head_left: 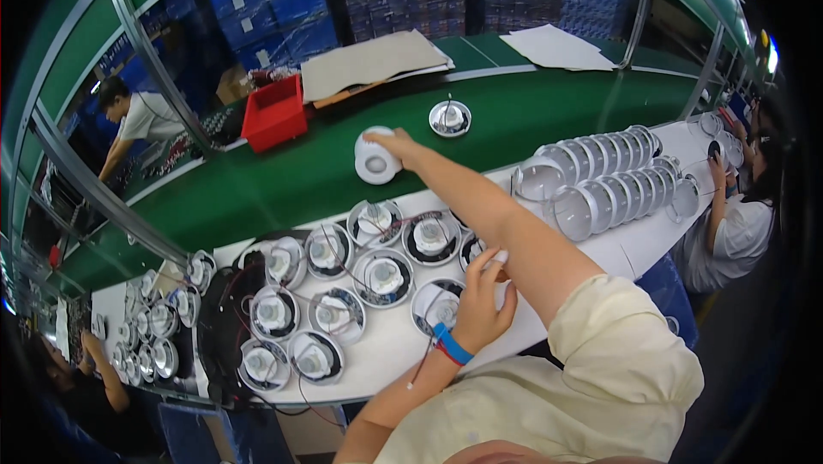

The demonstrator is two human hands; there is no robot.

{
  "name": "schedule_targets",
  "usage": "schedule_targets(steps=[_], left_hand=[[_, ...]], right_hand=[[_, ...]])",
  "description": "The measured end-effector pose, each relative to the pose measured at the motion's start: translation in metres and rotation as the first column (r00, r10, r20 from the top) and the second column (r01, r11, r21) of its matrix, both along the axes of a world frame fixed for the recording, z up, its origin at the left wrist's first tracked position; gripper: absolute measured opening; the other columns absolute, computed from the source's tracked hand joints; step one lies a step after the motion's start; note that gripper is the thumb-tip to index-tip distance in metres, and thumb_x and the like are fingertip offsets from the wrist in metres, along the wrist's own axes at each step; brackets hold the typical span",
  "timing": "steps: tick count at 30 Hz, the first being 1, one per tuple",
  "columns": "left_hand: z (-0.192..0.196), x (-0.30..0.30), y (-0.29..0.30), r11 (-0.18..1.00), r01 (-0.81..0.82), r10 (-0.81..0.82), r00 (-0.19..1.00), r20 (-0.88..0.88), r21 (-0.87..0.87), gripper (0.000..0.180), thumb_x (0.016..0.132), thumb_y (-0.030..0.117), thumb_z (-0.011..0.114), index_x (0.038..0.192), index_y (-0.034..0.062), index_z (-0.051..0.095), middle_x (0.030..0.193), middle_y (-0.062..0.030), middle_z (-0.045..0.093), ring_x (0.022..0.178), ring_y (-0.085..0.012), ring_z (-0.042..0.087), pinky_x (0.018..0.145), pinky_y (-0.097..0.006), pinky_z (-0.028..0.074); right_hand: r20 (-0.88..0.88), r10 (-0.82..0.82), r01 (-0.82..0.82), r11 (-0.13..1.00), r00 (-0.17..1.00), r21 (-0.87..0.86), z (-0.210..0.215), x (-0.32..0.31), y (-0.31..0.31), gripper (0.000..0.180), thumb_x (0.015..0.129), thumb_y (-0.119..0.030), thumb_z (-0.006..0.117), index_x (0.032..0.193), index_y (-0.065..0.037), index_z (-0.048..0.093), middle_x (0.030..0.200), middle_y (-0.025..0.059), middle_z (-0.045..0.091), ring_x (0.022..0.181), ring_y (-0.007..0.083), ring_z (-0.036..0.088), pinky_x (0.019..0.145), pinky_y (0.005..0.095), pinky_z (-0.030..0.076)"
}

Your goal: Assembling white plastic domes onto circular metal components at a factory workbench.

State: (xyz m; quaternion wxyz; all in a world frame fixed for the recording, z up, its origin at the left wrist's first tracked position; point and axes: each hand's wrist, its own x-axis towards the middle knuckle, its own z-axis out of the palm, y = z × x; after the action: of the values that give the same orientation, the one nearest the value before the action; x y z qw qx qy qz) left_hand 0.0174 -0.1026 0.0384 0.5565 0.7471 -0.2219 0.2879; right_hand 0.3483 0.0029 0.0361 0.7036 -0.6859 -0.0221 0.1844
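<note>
My right hand [396, 148] reaches far over the green conveyor belt and grips a white round lamp housing [375, 165] by its upper edge. My left hand [485, 305], with a blue and red wristband, hovers half curled in front of me, fingers apart. A small white bit shows at one of its fingertips; I cannot tell what it is. Below it lies an open white lamp housing [436, 306] with wires. Several similar housings with white inner parts, such as one lamp housing [383, 278], stand to the left. Another lamp unit [450, 118] sits alone on the belt.
Clear round covers [591, 207] stand in two rows on the white table [617, 251] at right. Across the belt are a red bin [275, 112] and cardboard sheets [369, 65]. Co-workers sit at both sides; another person [150, 117] works beyond a metal post [159, 69].
</note>
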Motion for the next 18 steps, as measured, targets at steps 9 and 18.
schedule_targets(steps=[9, 18], left_hand=[[0.02, -0.013, 0.014, 0.979, -0.087, 0.078, 0.995, -0.056, -0.185, 0.041, 0.086, -0.004, 0.06, 0.127, -0.0029, 0.049, 0.12, -0.0195, 0.055, 0.097, -0.027, 0.062, 0.088, -0.035, 0.048], [0.021, -0.011, 0.015, 0.966, 0.049, -0.087, 0.986, -0.141, -0.255, 0.03, 0.09, -0.009, 0.054, 0.12, -0.0044, 0.054, 0.12, -0.0169, 0.052, 0.084, -0.0217, 0.069, 0.075, -0.029, 0.052]], right_hand=[[0.416, 0.597, -0.088, 0.635, 0.685, -0.767, 0.035, 0.024, -0.046, 0.084, 0.082, -0.046, 0.073, 0.144, 0.001, 0.04, 0.128, 0.025, 0.058, 0.118, 0.0322, 0.059, 0.099, 0.0356, 0.048], [0.674, -0.552, 0.781, 0.621, 0.491, -0.061, 0.099, 0.194, -0.224, 0.034, 0.093, -0.023, 0.055, 0.116, 0.001, 0.064, 0.11, 0.0208, 0.067, 0.088, 0.0314, 0.069, 0.074, 0.0422, 0.056]])
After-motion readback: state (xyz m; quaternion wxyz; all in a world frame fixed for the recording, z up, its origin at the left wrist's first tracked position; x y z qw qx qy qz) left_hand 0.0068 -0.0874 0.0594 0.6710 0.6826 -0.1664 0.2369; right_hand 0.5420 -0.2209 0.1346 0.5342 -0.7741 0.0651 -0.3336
